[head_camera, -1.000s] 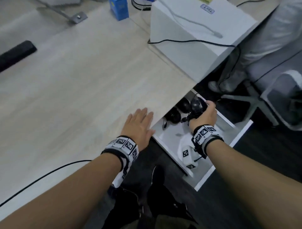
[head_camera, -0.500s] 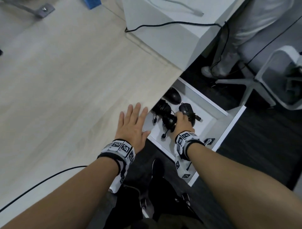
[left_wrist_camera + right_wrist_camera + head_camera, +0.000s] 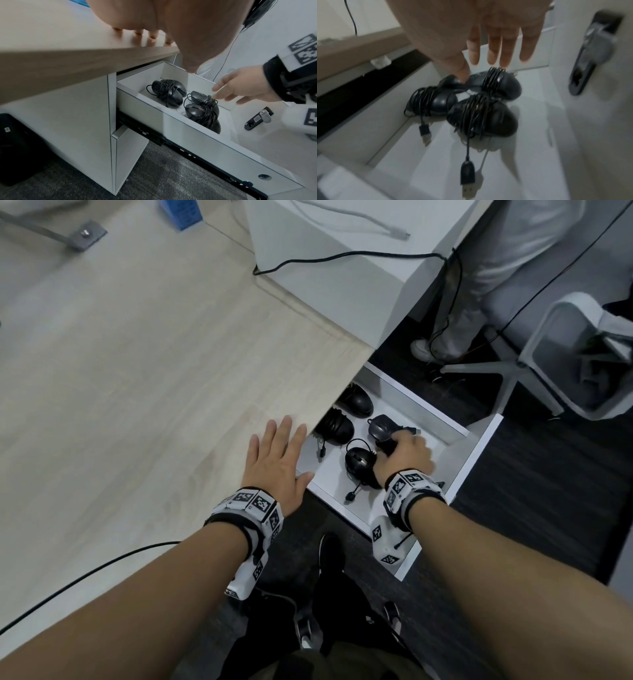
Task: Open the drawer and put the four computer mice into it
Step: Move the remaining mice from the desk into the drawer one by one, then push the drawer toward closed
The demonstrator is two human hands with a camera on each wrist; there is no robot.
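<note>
The white drawer (image 3: 414,402) under the desk stands pulled out. Four black mice with cables wound round them lie in it: two far ones (image 3: 358,402) (image 3: 337,428), a near one (image 3: 359,463) and a right one (image 3: 382,428). My right hand (image 3: 406,448) hovers over the right mouse (image 3: 503,85) with straight fingers (image 3: 493,54), its thumb tip down by the mice. It grips nothing. My left hand (image 3: 277,460) lies flat on the desk top by the drawer's edge, fingers spread. From the left wrist view the drawer (image 3: 188,135) and right hand (image 3: 240,88) show side-on.
A white box (image 3: 342,268) with a black cable stands on the wooden desk (image 3: 137,371); a blue box (image 3: 183,213) is behind it. A grey office chair (image 3: 565,354) and another person's shoe (image 3: 424,350) are beyond the drawer. A dark lock piece (image 3: 257,119) sits on the drawer's front wall.
My right hand carried the last mouse down into the drawer, set it beside the others and straightened its fingers off it. The left hand stayed flat on the desk.
</note>
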